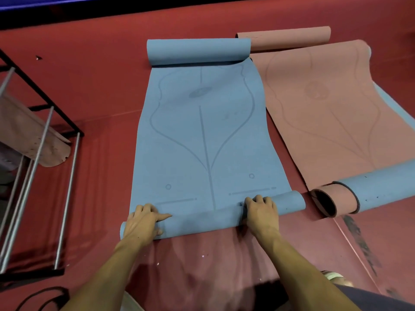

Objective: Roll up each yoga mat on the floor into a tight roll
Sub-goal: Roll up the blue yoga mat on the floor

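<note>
Both of my hands lay on the near roll of the blue mat (202, 135); my left hand (143, 223) pressed down near the roll's left end, fingers curled over the top and the index finger pointing along it toward the middle; my right hand (261, 213) gripped the roll further right, fingers hooked over its far side, so each hand was clenched on the mat rather than loose. That near roll (202, 221) ran across the red floor (94, 86), slightly slanted, its right end sitting farther from me than its left; beyond it the blue mat stretched flat away from me, printed with a centre line and curved guide lines, and its far end curled up into a second roll (198, 51). Just to the right lay a pink mat (325, 104), spread flat, its edge just beside the blue one, with a curl at its far end (289, 38) and a thicker roll at its near end (368, 191) showing blue outside and pink at the open mouth. A metal rack (42, 140) stood to my left, holding a pinkish rolled mat (31, 135).
</note>
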